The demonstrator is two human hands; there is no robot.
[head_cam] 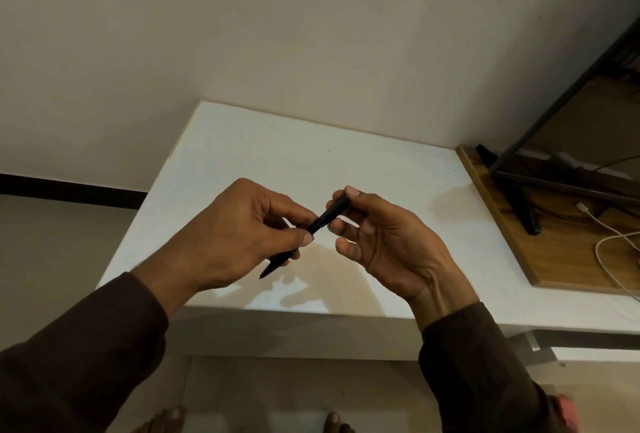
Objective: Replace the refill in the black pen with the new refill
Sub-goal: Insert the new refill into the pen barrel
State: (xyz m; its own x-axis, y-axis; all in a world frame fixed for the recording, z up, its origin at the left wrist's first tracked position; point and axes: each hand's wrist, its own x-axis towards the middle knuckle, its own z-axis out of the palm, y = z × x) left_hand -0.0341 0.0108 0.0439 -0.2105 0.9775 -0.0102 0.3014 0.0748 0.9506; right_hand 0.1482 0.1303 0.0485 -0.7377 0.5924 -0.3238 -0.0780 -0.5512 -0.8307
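A slim black pen is held in the air above the white table, slanting from lower left to upper right. My left hand pinches its lower half between thumb and fingers, and the pointed tip sticks out below that hand. My right hand grips the upper end with thumb and forefinger while its other fingers are spread. The pen looks whole, in one piece. No loose refill shows anywhere on the table.
A wooden board lies at the table's right, carrying a black metal stand and a white cable. A cream wall rises behind the table. Bare feet show on the floor below the near edge.
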